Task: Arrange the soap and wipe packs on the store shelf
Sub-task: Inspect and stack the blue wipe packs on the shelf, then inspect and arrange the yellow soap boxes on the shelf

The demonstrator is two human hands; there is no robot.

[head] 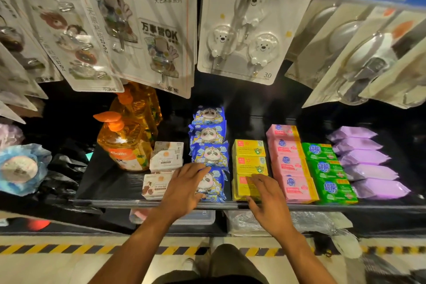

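On the black shelf (110,182) stand rows of packs running front to back. My left hand (184,189) lies flat with straight fingers on the front blue panda wipe pack (213,188); more panda packs (208,136) line up behind it. My right hand (267,200) rests with spread fingers on the front yellow soap box (242,188), with yellow boxes (249,149) behind. To the right are pink soap packs (290,164), green soap packs (327,170) and purple wipe packs (366,164). White soap boxes (164,157) sit left of the panda row.
Orange pump bottles (126,141) stand at the shelf's left. Carded wall hooks (242,30) hang low over the shelf's back. A blue bath puff (23,168) sits far left. Plastic bins (198,217) are on the lower shelf. Striped tape (46,249) marks the floor.
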